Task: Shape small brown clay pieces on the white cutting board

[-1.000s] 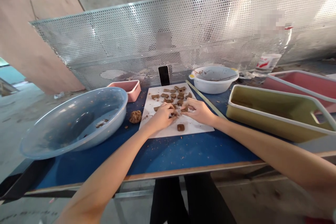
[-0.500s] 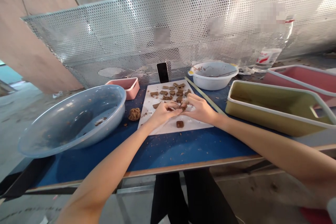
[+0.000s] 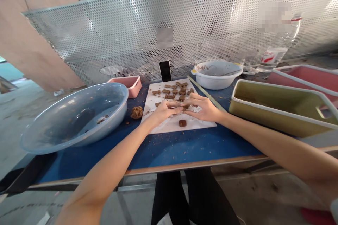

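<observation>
My left hand (image 3: 167, 110) and my right hand (image 3: 202, 108) meet over a white board (image 3: 166, 128), fingers curled toward each other. Between their fingertips is a small brown clay-like piece (image 3: 186, 107), partly hidden by the fingers. Nearer to me on the board lies a squarish brown block (image 3: 182, 123). Beyond my hands, several small brown shaped pieces (image 3: 169, 96) are spread out, some bone-like in outline. Left of the board, on the blue tabletop (image 3: 169, 147), sits a rough brown lump (image 3: 136, 112).
At left is a large blue basin (image 3: 76, 140), with a small pink box (image 3: 135, 89) behind it. A phone (image 3: 165, 71) leans on the perforated metal screen (image 3: 116, 38). To the right are a strip (image 3: 207, 95), white tub (image 3: 218, 81), olive bin (image 3: 277, 116), pink bin (image 3: 303, 81) and bottle (image 3: 276, 54).
My fingers have shifted slightly around the brown piece, and both hands stay over the same part of the board. The whole view has moved a little.
</observation>
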Tool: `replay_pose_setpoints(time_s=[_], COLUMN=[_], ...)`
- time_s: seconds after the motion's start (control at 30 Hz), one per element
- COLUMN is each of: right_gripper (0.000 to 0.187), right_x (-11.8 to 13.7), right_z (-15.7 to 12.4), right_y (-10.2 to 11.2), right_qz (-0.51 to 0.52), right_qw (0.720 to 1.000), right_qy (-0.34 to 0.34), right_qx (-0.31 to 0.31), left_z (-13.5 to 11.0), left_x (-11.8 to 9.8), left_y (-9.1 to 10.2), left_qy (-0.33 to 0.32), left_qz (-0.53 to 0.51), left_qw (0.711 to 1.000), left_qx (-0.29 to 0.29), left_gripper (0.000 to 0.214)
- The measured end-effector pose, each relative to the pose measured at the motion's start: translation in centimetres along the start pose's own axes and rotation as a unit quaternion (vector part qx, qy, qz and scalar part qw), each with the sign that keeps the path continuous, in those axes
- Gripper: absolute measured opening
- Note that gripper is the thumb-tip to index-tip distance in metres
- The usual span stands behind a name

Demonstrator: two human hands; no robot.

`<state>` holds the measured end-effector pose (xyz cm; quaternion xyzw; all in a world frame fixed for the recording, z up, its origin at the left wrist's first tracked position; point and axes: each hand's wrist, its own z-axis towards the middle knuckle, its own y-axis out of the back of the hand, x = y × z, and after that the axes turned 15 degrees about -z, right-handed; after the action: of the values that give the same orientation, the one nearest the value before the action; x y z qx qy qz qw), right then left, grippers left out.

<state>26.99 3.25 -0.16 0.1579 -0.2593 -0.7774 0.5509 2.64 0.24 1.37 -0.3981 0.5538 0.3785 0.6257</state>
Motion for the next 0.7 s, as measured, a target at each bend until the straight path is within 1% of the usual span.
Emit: replay_pose_setpoints(time_s=[0.07, 0.17, 0.27, 0.37, 0.53, 0.6, 0.7], right_gripper=[0.019, 0.018, 0.016, 0.018, 0.027, 0.025, 0.020], right_x=[0.3, 0.7, 0.9, 1.1, 1.2, 1.3, 1.3], right_z=[0.1, 0.2, 0.1, 0.1, 0.1, 0.1, 0.1], right_y=[-0.1, -0.5, -0.7, -0.7, -0.3, -0.3, -0.5], right_qz=[0.012, 0.033, 0.041, 0.026, -0.008, -0.008, -0.006], right_qw=[1.000, 0.998, 0.997, 0.997, 0.997, 0.998, 0.998], right_qy=[-0.005, -0.018, -0.030, -0.038, -0.055, -0.041, -0.013], right_qx=[-0.024, -0.052, -0.060, -0.064, -0.053, -0.050, -0.068], left_z=[0.2, 0.4, 0.4, 0.4, 0.5, 0.5, 0.6], left_x=[0.4, 1.0, 1.4, 1.6, 1.8, 1.9, 2.1], left_y=[0.1, 0.1, 0.0, -0.1, -0.1, -0.1, -0.1], left_qy=[-0.003, -0.018, -0.017, -0.003, 0.005, 0.009, 0.010], left_qz=[-0.021, -0.081, -0.148, -0.191, -0.213, -0.218, -0.226], left_qw=[1.000, 0.996, 0.988, 0.981, 0.977, 0.976, 0.974], left_qx=[0.004, 0.024, 0.040, 0.034, 0.022, 0.024, 0.022], left_gripper=[0.048, 0.048, 0.045, 0.043, 0.042, 0.043, 0.044])
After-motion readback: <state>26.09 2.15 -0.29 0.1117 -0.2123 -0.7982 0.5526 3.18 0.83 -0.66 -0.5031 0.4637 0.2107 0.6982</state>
